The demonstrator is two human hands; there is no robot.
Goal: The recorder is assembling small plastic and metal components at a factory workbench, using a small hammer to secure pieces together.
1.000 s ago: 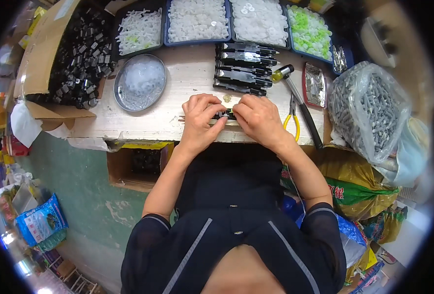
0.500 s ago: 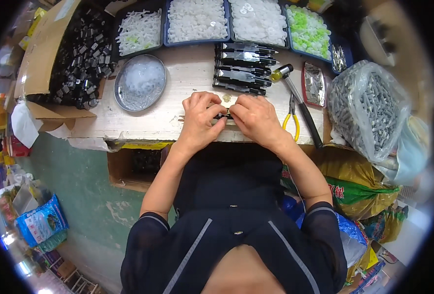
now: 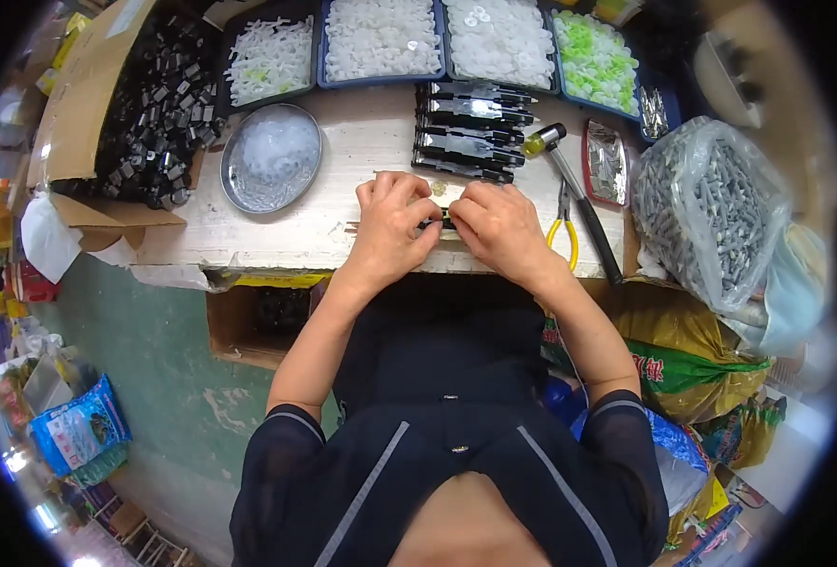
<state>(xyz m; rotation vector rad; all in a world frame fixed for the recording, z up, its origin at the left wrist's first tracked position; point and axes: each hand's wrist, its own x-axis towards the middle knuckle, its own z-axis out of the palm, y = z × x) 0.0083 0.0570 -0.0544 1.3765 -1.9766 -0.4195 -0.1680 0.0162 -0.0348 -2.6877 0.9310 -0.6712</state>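
Head: both hands (image 3: 442, 222) pinch small black part (image 3: 445, 223).

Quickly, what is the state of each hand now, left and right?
Left hand: closed, fingers pinching a small black part on the workbench.
Right hand: closed on the same small black part from the other side.

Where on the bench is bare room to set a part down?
Bare wood lies between the round metal dish and the left hand, and along the bench's near edge. The back, with its trays and the black-part stack, is crowded.
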